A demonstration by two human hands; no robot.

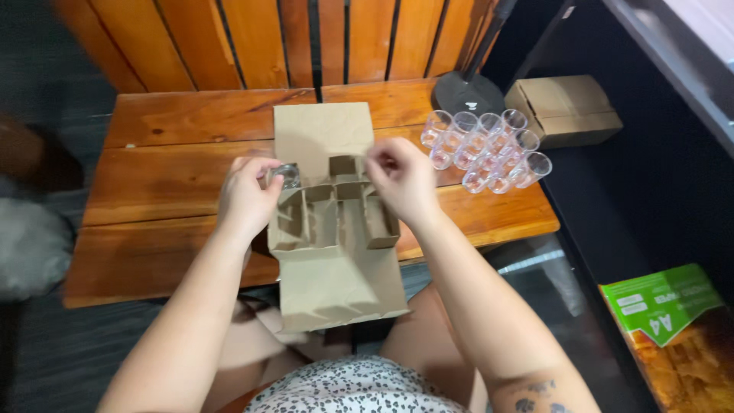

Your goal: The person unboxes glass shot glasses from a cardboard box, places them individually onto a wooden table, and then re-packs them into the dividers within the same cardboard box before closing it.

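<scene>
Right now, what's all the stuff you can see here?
Cardboard box with dividers: one, brown, flaps open, middle of the table.
Small glass: one, clear, held at the box's upper left corner.
Glasses: about a dozen, clear, clustered at the table's right side.
Table: one, reddish-brown wooden planks.
Closed carton: one, brown, right of the table.
Round base: one, black, behind the glasses.
Green package: one, lower right.
Hands: left hand holds the small glass; right hand over the dividers.
</scene>
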